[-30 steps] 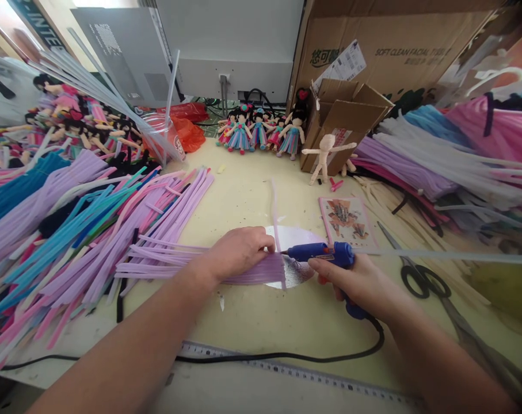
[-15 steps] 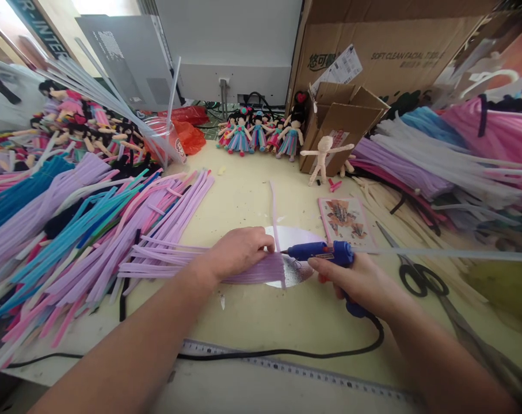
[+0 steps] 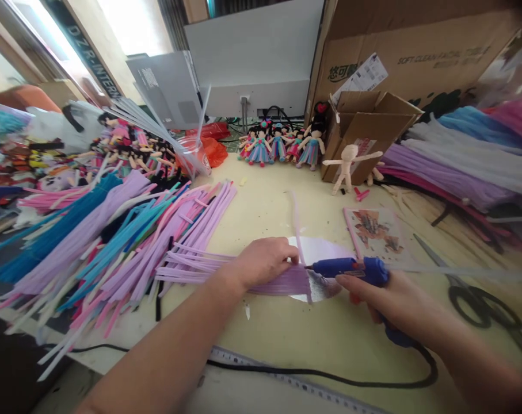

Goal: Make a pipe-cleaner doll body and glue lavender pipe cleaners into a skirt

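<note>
My right hand (image 3: pixel 384 299) is wrapped round a blue hot glue gun (image 3: pixel 336 266), its nozzle pointing left. The tip touches or hovers just at the edge of a flat row of lilac pipe cleaners (image 3: pixel 282 283); I cannot tell which. With fingers bent and pressed together, my left hand (image 3: pixel 267 261) holds that row down near its right end. One single lilac pipe cleaner (image 3: pixel 294 215) lies crosswise along that end and runs up the table. Beneath the end is a shiny silver oval sheet (image 3: pixel 323 286). A clear glue stick (image 3: pixel 433 269) sticks out behind the gun.
Left lies a heap of coloured pipe cleaners (image 3: pixel 126 241). Finished dolls (image 3: pixel 278 144) sit at the back beside an open cardboard box (image 3: pixel 370 123), with a bare doll body (image 3: pixel 349 164) before it. Scissors (image 3: pixel 470 302) lie right. A black cord (image 3: pixel 312 376) crosses a measuring tape (image 3: pixel 239 357) in front.
The camera view has swung left, so everything appears further right. Both hands keep nearly the same place over the pipe cleaners, and the glue gun tip stays at the row's edge.
</note>
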Available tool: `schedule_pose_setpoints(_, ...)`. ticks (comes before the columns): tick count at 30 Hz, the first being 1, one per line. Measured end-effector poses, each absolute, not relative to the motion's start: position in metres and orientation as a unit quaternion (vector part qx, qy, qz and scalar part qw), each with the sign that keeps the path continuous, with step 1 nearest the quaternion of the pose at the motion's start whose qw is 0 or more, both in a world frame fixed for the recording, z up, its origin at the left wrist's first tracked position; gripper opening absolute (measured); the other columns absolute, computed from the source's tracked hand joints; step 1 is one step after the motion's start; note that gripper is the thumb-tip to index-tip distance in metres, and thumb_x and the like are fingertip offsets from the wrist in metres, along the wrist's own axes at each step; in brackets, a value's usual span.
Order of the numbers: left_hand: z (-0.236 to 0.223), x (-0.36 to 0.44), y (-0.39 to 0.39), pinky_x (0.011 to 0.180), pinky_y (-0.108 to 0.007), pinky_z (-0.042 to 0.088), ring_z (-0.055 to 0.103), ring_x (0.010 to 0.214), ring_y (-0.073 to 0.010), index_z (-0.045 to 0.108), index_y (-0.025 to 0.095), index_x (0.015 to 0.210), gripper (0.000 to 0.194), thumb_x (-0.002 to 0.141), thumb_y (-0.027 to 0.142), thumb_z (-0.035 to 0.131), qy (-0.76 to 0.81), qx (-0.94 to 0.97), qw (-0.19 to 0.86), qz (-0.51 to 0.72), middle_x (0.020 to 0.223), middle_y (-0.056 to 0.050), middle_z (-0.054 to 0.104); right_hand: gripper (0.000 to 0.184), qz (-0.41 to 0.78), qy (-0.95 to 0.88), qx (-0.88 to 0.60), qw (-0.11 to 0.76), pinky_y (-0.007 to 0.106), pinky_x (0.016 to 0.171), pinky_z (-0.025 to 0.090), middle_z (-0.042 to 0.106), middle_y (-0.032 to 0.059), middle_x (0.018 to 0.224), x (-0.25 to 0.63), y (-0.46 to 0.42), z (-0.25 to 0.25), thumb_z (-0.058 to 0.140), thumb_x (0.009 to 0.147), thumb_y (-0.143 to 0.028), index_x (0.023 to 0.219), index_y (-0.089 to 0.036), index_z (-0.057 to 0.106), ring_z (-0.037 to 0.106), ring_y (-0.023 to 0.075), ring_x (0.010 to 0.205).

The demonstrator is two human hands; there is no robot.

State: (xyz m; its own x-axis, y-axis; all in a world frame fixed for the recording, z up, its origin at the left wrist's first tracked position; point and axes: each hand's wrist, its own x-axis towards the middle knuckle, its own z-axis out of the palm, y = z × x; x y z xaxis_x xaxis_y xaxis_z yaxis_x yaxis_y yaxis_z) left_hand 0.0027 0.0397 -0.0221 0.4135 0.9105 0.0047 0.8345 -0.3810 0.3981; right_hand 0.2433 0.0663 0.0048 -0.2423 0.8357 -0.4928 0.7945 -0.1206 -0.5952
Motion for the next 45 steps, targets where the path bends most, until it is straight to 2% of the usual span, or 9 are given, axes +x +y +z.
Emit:
schedule_pose_setpoints(5,-0.021,0.001,0.041,0.082,-0.026,0.047,0.062,0.091,-0.0165,0.071,0.023,0.097,0.019,0.089,0.022,0.053,0.53,0.825,0.163,0.106,0.095,-0.001,0.067,0.044,0.44,-0.664,-0.603,0.044,0.022,0.036,0.035,0.051,0.0001,0.039,0.25,0.074,-0.006,0.06,0.074,-0.062,0.058,-0.021,0.059,0.046,0.0109,0.036)
schedule_pose_setpoints(12,-0.015,0.001,0.039,0.085,-0.027,0.047,0.062,0.093,-0.0165,0.07,0.022,0.101,0.022,0.091,0.023,0.051,0.53,0.825,0.171,0.091,0.099,-0.003,0.068,0.048,0.543,-0.574,-0.595,0.148,0.018,0.035,0.031,0.056,0.0012,0.044,0.253,0.082,-0.01,0.064,0.071,-0.067,0.07,-0.019,0.065,0.046,0.0096,0.038)
schedule_pose_setpoints(18,0.005,-0.038,0.041,0.086,-0.026,0.047,0.063,0.095,-0.0164,0.07,0.02,0.101,0.023,0.088,0.024,0.052,0.632,0.752,0.137,0.131,0.105,-0.003,0.07,0.037,0.636,-0.51,-0.535,0.221,0.016,0.035,0.031,0.069,0.0059,0.068,0.247,0.081,-0.014,0.067,0.076,-0.053,0.082,-0.017,0.069,0.048,0.0067,0.042)
schedule_pose_setpoints(22,0.021,-0.097,0.048,0.088,-0.025,0.047,0.063,0.098,-0.0167,0.07,0.023,0.098,0.023,0.088,0.026,0.049,0.747,0.66,0.053,0.053,0.105,-0.001,0.072,0.037,0.668,-0.498,-0.507,0.221,0.019,0.039,0.034,0.068,0.0078,0.072,0.25,0.082,-0.012,0.06,0.085,-0.053,0.083,-0.016,0.069,0.048,0.0078,0.046)
schedule_pose_setpoints(23,0.023,-0.111,0.05,0.088,-0.027,0.047,0.064,0.099,-0.0189,0.071,0.022,0.096,0.023,0.087,0.025,0.05,0.768,0.638,0.037,0.038,0.105,-0.004,0.072,0.038,0.669,-0.5,-0.503,0.22,0.02,0.04,0.034,0.068,0.0081,0.072,0.25,0.083,-0.012,0.059,0.086,-0.053,0.084,-0.017,0.069,0.049,0.0085,0.047)
schedule_pose_setpoints(28,0.019,-0.157,0.055,0.087,-0.031,0.048,0.065,0.095,-0.0229,0.071,0.02,0.086,0.022,0.084,0.025,0.05,0.815,0.579,0.014,-0.016,0.1,-0.008,0.072,0.038,0.653,-0.523,-0.5,0.224,0.021,0.038,0.029,0.068,0.0098,0.069,0.249,0.085,-0.016,0.057,0.088,-0.05,0.083,-0.014,0.069,0.048,0.0091,0.045)
schedule_pose_setpoints(36,0.002,-0.165,0.063,0.092,-0.028,0.046,0.063,0.105,-0.0214,0.071,0.021,0.092,0.022,0.075,0.017,0.058,0.827,0.559,0.032,-0.053,0.109,-0.007,0.071,0.033,0.672,-0.521,-0.481,0.215,0.016,0.039,0.034,0.069,0.0069,0.072,0.249,0.084,-0.015,0.061,0.086,-0.047,0.086,-0.014,0.068,0.049,0.006,0.045)
schedule_pose_setpoints(40,0.012,-0.167,0.062,0.087,-0.029,0.047,0.065,0.099,-0.0229,0.069,0.021,0.1,0.028,0.074,0.021,0.06,0.845,0.532,0.018,-0.045,0.109,-0.009,0.071,0.034,0.671,-0.524,-0.478,0.217,0.015,0.038,0.035,0.07,0.0068,0.072,0.251,0.085,-0.017,0.063,0.084,-0.048,0.086,-0.014,0.068,0.051,0.0062,0.045)
schedule_pose_setpoints(45,0.039,-0.173,0.053,0.078,-0.029,0.048,0.066,0.09,-0.0237,0.069,0.017,0.099,0.026,0.079,0.028,0.056,0.861,0.509,-0.013,-0.002,0.099,-0.011,0.073,0.036,0.675,-0.527,-0.465,0.224,0.016,0.038,0.037,0.07,0.0067,0.072,0.252,0.087,-0.026,0.065,0.083,-0.05,0.086,-0.015,0.069,0.053,0.0069,0.046)
